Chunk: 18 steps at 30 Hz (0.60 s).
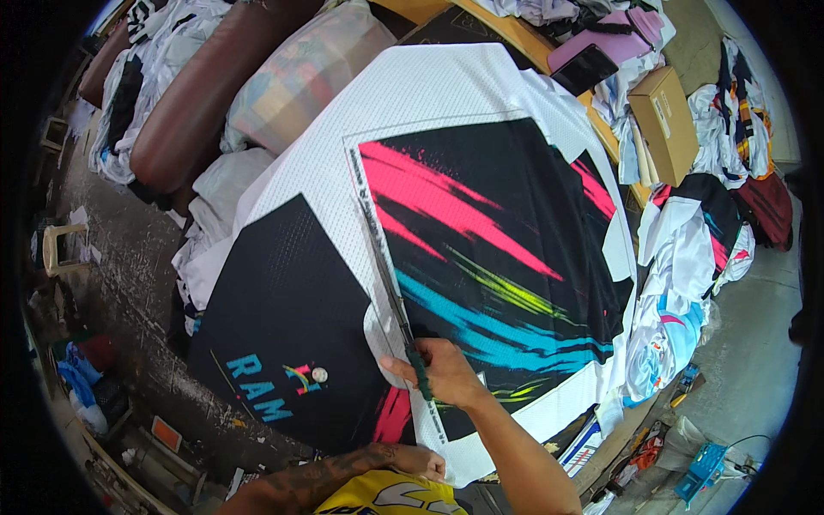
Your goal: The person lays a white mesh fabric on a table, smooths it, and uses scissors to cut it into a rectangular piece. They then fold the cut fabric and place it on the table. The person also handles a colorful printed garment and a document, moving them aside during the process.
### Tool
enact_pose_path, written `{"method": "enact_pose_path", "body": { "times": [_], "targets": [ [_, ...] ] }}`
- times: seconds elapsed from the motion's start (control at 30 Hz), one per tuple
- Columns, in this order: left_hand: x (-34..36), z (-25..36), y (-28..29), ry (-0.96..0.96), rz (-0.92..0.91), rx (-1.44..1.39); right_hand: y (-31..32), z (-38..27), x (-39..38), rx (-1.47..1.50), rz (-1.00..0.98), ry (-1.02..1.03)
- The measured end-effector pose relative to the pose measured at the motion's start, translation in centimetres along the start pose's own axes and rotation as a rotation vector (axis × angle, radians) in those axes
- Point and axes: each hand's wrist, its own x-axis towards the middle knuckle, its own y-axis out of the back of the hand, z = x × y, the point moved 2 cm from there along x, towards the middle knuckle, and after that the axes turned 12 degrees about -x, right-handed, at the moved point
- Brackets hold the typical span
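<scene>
My right hand [433,373] is closed on long scissors [396,300] with green-wrapped handles; their blades point away from me along the white margin beside a printed black panel [481,206] with pink, cyan and yellow-green streaks. A plain dark panel [266,283] with lettering and a small emblem lies left of the blades, on the same white mesh fabric [403,77]. At the bottom edge my left hand [425,465], at the end of a tattooed forearm, is closed on the fabric's margin.
Maroon padded rolls [189,103], a wrapped bundle [305,73] and garment heaps surround the work on a wooden table [524,34]. A pink bag [601,47], black phone [582,70] and cardboard box [661,120] sit at back right; a teal machine [699,472] stands at lower right.
</scene>
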Motion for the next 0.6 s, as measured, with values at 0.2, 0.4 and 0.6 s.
{"method": "enact_pose_path", "body": {
  "times": [0.2,0.4,0.6],
  "targets": [
    [2.3,-2.8,0.0,-0.026,-0.036,-0.045,2.0,-3.6,3.5,-0.002,-0.084,-0.147],
    [3.2,-3.9,0.4,0.101,-0.024,0.048,3.4,-6.5,7.1,-0.073,-0.150,-0.209],
    [-22.1,20.0,6.8,-0.086,1.158,0.388,4.8,-9.5,9.2,0.013,-0.040,-0.097]
  ]
}}
